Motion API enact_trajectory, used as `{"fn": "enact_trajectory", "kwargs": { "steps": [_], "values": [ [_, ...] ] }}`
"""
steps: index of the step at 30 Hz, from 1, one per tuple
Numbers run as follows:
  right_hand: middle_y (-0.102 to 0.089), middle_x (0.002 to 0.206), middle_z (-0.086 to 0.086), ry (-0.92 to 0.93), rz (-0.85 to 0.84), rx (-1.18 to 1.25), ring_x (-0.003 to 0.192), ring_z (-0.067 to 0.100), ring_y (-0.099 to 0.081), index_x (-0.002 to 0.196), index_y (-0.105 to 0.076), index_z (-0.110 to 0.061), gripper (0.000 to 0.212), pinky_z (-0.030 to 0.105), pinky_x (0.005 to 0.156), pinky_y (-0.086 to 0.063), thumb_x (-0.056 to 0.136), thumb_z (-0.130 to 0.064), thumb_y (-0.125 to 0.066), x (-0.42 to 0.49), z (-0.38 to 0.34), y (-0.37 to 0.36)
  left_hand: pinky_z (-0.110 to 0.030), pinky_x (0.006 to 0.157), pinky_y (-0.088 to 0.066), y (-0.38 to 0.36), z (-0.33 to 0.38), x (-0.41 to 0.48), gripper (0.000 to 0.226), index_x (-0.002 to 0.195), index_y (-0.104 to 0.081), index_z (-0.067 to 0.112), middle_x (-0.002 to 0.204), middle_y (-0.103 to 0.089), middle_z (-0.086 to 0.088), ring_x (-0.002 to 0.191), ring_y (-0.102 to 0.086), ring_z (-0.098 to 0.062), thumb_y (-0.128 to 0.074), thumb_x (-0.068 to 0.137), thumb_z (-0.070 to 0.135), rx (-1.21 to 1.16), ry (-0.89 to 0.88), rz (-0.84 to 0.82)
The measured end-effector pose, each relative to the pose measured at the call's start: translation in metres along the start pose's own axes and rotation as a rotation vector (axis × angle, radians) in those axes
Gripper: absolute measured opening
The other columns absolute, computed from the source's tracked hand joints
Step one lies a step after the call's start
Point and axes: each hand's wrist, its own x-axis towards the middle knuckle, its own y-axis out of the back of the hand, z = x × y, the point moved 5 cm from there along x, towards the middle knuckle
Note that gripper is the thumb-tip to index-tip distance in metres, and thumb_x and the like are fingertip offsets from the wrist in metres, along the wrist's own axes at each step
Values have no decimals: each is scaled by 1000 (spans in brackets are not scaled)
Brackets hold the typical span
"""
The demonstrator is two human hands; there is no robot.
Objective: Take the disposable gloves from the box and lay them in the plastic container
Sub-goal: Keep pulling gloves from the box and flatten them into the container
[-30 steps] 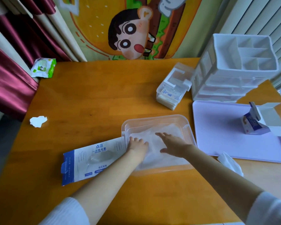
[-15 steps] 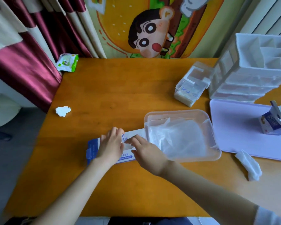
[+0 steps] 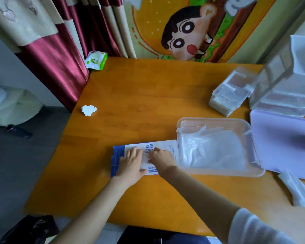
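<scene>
The box (image 3: pixel 150 147) lies flat on the bench (image 3: pixel 148 95), its long axis left to right and its right end touching the container (image 3: pixel 213 119), which holds gloves (image 3: pixel 213 152). The left hand (image 3: pixel 130 162) presses the box with straight fingers. The right hand (image 3: pixel 163 160), nearer the container, curls at the opening, but I cannot tell its grip.

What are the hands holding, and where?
The left hand presses flat on the glove box. The right hand curls at its top opening, maybe pinching a glove; the grip is hidden.

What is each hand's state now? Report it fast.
Left hand: open, pressing flat on the glove box.
Right hand: curled at the box opening; grip cannot be told.
</scene>
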Motion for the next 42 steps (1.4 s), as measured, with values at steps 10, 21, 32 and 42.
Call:
{"fn": "enact_trajectory", "kwargs": {
  "steps": [10,21,32,42],
  "values": [
    [-60,104,7,41,46,13,87,29,-63,102,-61,-11,14,29,54,-28,94,-8,-49,-3,-1,-2,-46,116,-13,4,-1,4,91,151,-11,24,160,3,3,145,-7,-27,-69,84,42,-8,-45,-71],
    [-48,112,9,-93,185,242,96,30,-56,111,-49,-5,15,32,62,-31,97,-6,-46,-24,13,16,-45,112,-21,1,-2,9,91,151,-13,25,160,-2,2,144,-9,-26,-70,82,43,-25,-36,-49],
    [-58,108,7,-89,144,342,96,25,-58,108,-57,-7,29,34,70,-45,92,-31,-60,-21,9,16,-43,111,-25,-2,-3,7,92,149,-19,25,158,-8,2,143,-12,-26,-75,78,40,-86,-19,-15],
    [-54,91,11,-49,419,334,71,33,-53,86,-52,-4,20,31,55,-25,99,-19,-47,-45,20,64,-44,110,-26,-5,-1,1,90,147,-17,24,158,-6,0,143,-10,-25,-74,79,40,-54,-2,-50]
  ]
}}
